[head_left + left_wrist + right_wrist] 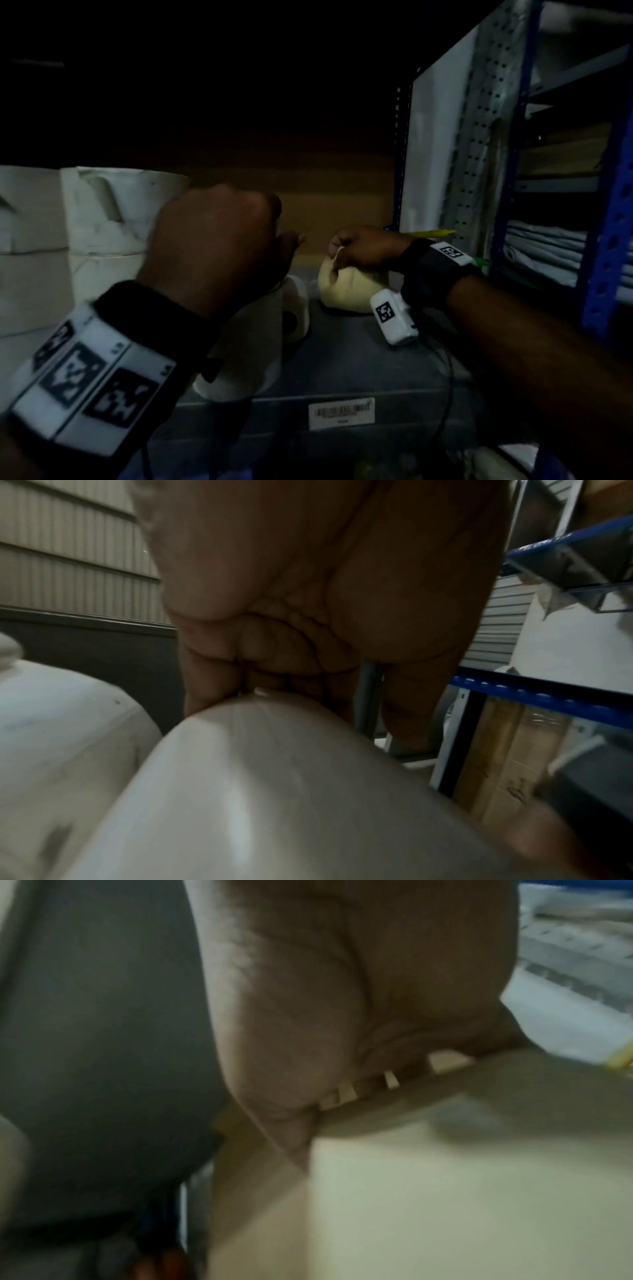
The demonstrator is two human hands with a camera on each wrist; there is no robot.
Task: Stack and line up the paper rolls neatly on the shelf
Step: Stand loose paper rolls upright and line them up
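In the dim head view my left hand [219,240] grips the top of a white paper roll [260,346] lying on its side on the grey shelf [342,370]. The left wrist view shows its fingers [212,685] curled over that white roll [274,791]. My right hand [363,250] pinches a cream-coloured wrapped roll [346,291] further back. In the right wrist view its curled fingers [308,1042] clamp the cream roll [445,1191]. A stack of white rolls [102,219] stands at the left.
A blue perforated upright [603,240] and a white panel [438,147] bound the shelf on the right. Folded white sheets [544,253] lie in the neighbouring bay. A label [340,413] marks the shelf's front edge. A cable [445,387] runs from the right wrist.
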